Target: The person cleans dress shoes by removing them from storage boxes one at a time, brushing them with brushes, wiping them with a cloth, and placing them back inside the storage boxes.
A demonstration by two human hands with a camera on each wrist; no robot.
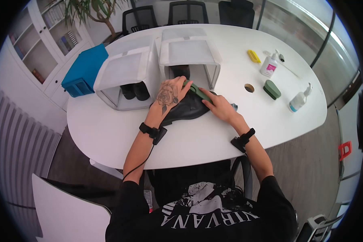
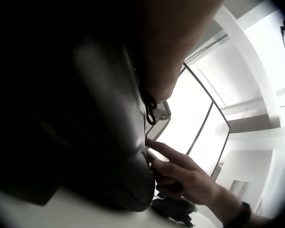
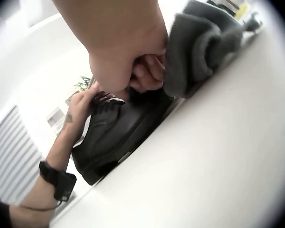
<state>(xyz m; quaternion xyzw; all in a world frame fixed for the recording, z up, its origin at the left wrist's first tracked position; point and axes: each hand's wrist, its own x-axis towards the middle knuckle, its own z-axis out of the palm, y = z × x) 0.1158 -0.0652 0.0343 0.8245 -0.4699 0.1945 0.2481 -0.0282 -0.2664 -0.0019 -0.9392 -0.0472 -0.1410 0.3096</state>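
A black leather lace-up shoe (image 1: 189, 108) rests on the white table (image 1: 197, 141) in front of me, its laces showing in the right wrist view. Over its top lies a long green piece (image 1: 198, 92), slim and hard-looking; its exact kind I cannot tell. My left hand (image 1: 170, 96), reaching across from the shoe's heel side, curls its fingers on the far end of this piece. At the near end, my right hand (image 1: 221, 108) grips it with thumb and fingers above the toe. A grey cloth (image 3: 199, 52) lies crumpled beside the toe.
Two clear-fronted shoe boxes (image 1: 127, 74) stand behind the shoe, with black shoes (image 1: 134, 91) inside. A blue folded case (image 1: 84, 70) sits at the left. Toward the right are a green brush (image 1: 272, 89), pump bottles (image 1: 269, 64), a yellow brush (image 1: 253, 56) and a table hole (image 1: 249, 88).
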